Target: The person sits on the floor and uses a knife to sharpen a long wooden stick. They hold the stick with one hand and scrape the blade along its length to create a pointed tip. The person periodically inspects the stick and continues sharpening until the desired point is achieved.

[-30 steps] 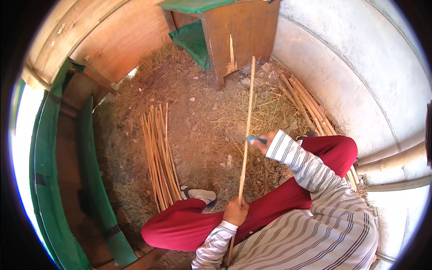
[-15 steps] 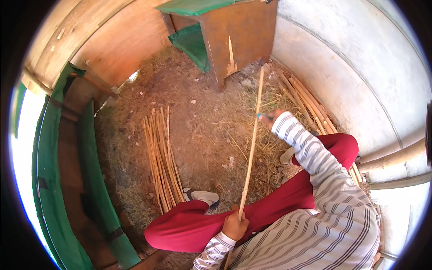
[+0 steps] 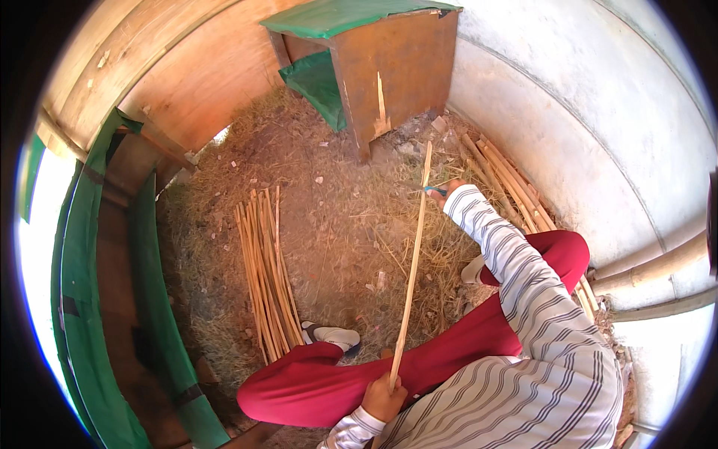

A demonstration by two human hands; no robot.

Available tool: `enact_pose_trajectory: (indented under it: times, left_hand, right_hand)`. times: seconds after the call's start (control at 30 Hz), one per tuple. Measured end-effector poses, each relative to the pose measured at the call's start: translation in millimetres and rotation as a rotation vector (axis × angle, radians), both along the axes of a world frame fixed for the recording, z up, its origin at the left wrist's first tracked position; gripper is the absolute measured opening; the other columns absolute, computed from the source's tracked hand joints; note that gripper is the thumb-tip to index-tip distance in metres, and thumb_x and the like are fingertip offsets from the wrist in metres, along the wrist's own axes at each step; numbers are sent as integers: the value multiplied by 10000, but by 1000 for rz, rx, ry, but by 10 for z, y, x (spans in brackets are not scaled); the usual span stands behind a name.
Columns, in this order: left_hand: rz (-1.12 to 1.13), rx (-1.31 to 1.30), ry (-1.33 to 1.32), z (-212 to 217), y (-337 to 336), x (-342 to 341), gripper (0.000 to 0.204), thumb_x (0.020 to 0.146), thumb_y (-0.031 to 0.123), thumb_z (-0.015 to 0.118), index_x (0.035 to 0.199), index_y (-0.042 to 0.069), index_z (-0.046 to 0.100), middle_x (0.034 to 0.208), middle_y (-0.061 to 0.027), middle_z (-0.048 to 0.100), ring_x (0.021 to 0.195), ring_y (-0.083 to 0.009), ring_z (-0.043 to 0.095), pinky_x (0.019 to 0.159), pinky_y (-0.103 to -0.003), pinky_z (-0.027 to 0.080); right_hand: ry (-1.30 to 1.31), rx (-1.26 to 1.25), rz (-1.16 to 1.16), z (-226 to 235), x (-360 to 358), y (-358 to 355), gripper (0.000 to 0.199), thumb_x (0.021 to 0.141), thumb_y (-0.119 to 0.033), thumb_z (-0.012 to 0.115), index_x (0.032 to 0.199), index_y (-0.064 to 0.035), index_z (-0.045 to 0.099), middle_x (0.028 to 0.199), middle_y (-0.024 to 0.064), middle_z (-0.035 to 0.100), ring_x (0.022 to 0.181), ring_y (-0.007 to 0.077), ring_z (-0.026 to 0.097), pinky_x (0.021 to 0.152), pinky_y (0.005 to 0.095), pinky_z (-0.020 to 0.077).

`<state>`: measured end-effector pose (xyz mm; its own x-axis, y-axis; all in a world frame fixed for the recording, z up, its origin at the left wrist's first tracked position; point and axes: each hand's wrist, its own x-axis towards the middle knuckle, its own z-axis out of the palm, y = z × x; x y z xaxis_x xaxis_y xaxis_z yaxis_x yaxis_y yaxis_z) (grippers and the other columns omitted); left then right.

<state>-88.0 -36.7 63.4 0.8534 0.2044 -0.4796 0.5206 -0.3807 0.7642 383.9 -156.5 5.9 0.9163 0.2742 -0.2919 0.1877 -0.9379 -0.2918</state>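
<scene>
A long, pale bamboo strip slants up and away from my lap over the ground. Around its near end my left hand is closed, low by my red trousers. My right hand is closed on a knife with a blue handle, close to the strip's far end. Its thin blade appears to cross the strip and point left; whether it cuts into the strip is too small to tell.
Several thin strips lie bundled on the straw-strewn ground left of my legs. More split bamboo pieces lie along the pale wall at right. A brown wooden cabinet with a green top stands ahead; green-covered benches line the left side.
The strip has slid nearer to me, with my left hand moving down along with it. My right hand has shifted slightly left, and the knife shows more clearly. The view has tilted a little.
</scene>
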Motion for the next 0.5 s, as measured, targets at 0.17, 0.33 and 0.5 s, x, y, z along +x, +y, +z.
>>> enact_pose_trajectory:
  times: [0.17,0.33,0.5]
  left_hand:
    - [-4,30,30,138,-56,-335,131,771,141,657,804,45,573,656,-158,579,617,-339,607,588,-411,492]
    - [-3,83,32,118,0,-385,134,770,147,665,786,51,572,660,-165,575,624,-342,610,592,-406,495]
    - [-515,493,-246,-657,21,-1399,128,872,164,560,901,51,613,742,-166,624,679,-401,634,576,-501,496]
  right_hand:
    - [19,-163,5,89,376,-58,664,897,-679,486,930,-68,744,825,188,705,792,343,692,752,457,552]
    - [-182,-66,-139,24,430,-107,593,883,-637,535,968,-87,739,847,185,706,849,349,689,803,436,550]
    - [-280,-27,-176,-145,904,-551,537,872,-566,600,959,-52,729,923,213,708,867,353,680,804,413,536]
